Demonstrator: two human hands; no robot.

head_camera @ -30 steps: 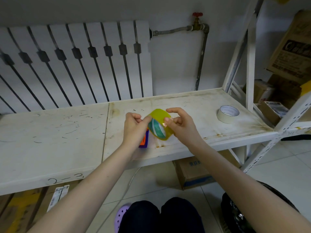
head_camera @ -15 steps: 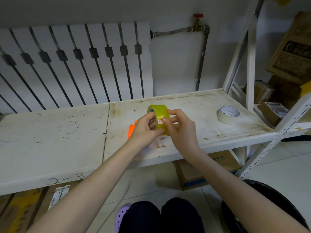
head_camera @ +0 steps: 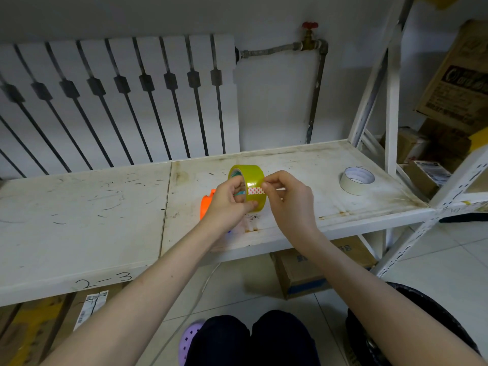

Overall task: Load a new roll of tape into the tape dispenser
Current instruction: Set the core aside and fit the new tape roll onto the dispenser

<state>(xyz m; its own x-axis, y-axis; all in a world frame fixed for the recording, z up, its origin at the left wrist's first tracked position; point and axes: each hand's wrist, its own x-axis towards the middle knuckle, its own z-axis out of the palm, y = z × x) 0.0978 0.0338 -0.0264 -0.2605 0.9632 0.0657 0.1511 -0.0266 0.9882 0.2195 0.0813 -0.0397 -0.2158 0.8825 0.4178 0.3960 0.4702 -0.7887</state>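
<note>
— Where is the roll, and what has hold of it?

— You hold the tape roll [head_camera: 250, 178] on edge above the shelf [head_camera: 105, 207], over the near part of its right-hand panel. Your left hand [head_camera: 224, 204] has its grip round the roll, with fingers curled into the core and the thumb pressed on the near outer face. Your right hand [head_camera: 287, 199] has a narrow grip. Its thumb and forefinger pinch the roll at the right end of a white tab [head_camera: 254, 191] with red marks.

— And the dispenser?

— The tape dispenser [head_camera: 206, 206] is on the shelf just beyond and below your left hand, which covers most of it. Only an orange part shows to the left of that hand, so I cannot tell how it lies.

— What else is around?

— A pale second roll [head_camera: 348, 186] lies flat on the shelf, well to the right, near the rack's upright post [head_camera: 391, 114]. A white radiator [head_camera: 118, 101] stands against the far wall, with a pipe [head_camera: 314, 88] and a red valve [head_camera: 309, 25] to its right. Cardboard boxes [head_camera: 459, 83] are stacked at the far right. Another box [head_camera: 301, 270] sits on the floor under the shelf, and a black bin [head_camera: 422, 313] stands beside your right forearm. "2-3" [head_camera: 105, 280] is written on the shelf's near edge, to the left. A purple clog [head_camera: 188, 336] shows beside your knees.
</note>
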